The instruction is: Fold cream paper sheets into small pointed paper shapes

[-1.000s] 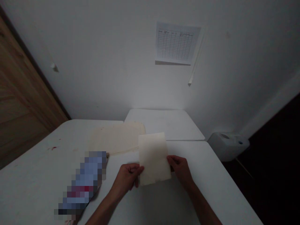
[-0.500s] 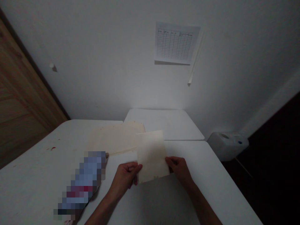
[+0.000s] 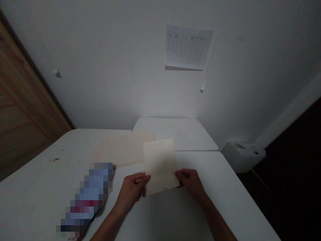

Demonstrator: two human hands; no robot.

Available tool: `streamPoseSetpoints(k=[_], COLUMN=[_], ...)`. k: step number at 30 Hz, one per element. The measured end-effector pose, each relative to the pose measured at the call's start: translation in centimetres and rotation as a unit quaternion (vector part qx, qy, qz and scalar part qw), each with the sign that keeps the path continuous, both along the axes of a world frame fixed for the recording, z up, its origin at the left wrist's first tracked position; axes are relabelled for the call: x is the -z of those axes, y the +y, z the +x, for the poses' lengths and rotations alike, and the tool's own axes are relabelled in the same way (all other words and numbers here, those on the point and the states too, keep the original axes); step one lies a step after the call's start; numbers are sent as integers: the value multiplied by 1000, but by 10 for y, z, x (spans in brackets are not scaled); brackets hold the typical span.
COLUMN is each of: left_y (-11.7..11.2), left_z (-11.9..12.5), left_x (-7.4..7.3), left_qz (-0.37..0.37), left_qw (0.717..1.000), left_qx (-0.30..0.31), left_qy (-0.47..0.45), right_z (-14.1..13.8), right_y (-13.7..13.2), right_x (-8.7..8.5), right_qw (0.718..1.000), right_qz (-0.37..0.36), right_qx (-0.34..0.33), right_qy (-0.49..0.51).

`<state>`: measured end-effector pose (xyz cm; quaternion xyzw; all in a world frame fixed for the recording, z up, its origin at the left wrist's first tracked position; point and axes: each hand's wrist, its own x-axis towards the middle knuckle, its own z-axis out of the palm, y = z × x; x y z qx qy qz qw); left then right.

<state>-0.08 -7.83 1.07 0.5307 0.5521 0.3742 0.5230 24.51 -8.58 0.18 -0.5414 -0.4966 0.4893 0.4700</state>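
Observation:
I hold a cream sheet of paper [image 3: 160, 164] upright above the white table [image 3: 37, 190]. My left hand [image 3: 132, 190] pinches its lower left edge with fingers closed. My right hand [image 3: 190, 182] grips its lower right edge, fingers curled. Behind it a stack of cream sheets [image 3: 122, 149] lies flat on the table.
A pixelated blue and red object [image 3: 86, 197] lies on the table to my left. A second white table [image 3: 175, 132] stands against the wall. A printed chart [image 3: 188, 48] hangs on the wall. A wooden door [image 3: 17, 113] is at left, a white container [image 3: 243, 155] at right.
The sheet and both hands have drifted slightly left and away from me; the grip is the same.

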Motion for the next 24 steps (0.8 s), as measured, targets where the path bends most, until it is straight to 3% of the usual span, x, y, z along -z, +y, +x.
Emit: streamPoseSetpoints(k=[24], left_y=[3], left_z=[-4], left_x=[-1], left_qz=[-6], left_qw=[1000], left_qx=[-22], left_qy=[-14], right_z=[-4], right_y=[-4], right_x=[-4], right_qw=[999], right_qz=[-30], right_qx=[-16], right_qy=[-21])
